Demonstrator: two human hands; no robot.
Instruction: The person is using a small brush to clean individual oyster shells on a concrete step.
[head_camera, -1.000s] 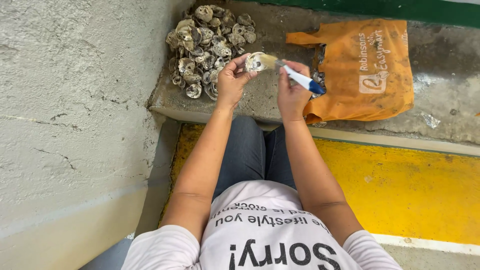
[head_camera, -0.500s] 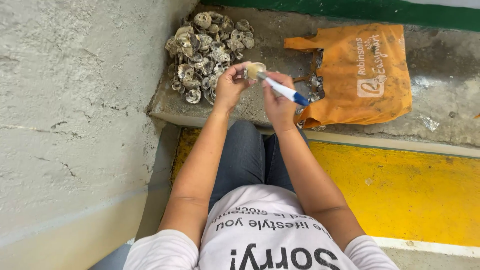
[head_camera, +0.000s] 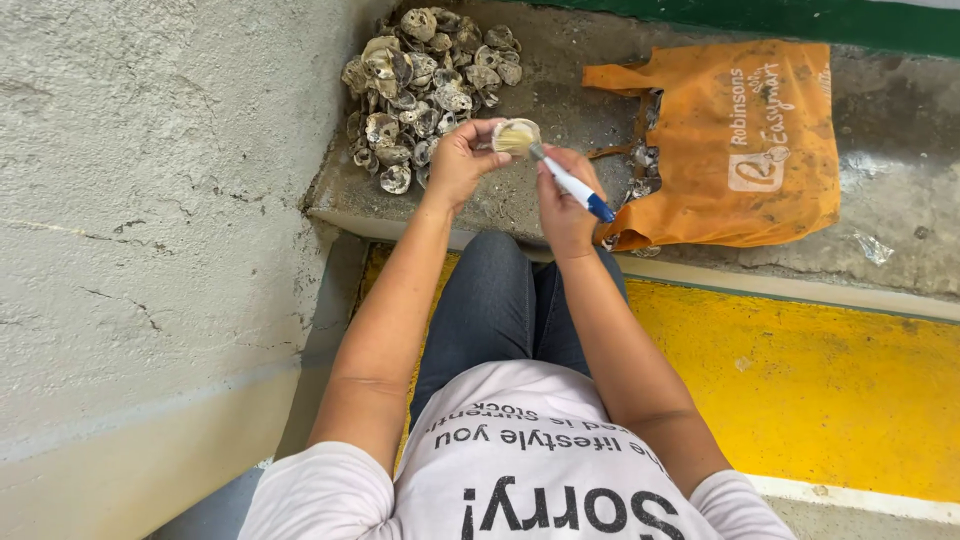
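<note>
Presently the left hand (head_camera: 462, 160) pinches a pale oyster shell (head_camera: 516, 135) by its rim, held above the concrete ledge (head_camera: 560, 95) just beside the shell pile (head_camera: 425, 75). The right hand (head_camera: 565, 200) is closed around a blue-and-white tool (head_camera: 572, 186), tip at the shell. The shell appears rigid, rough, sharp-edged, probably brittle; grip at the edges.

Two hands are at work: the left hand (head_camera: 462, 160) carries one pale shell (head_camera: 516, 135), the right hand (head_camera: 563, 200) one white-and-blue tool (head_camera: 572, 186). One orange bag (head_camera: 740, 140) lies on the concrete ledge (head_camera: 560, 95), toward its right end. One heap of grey shells (head_camera: 420, 80) sits at the ledge's left end; they overlap too much to count exactly, but there are dozens. A few more shells (head_camera: 640, 160) show at the bag's mouth.
</note>
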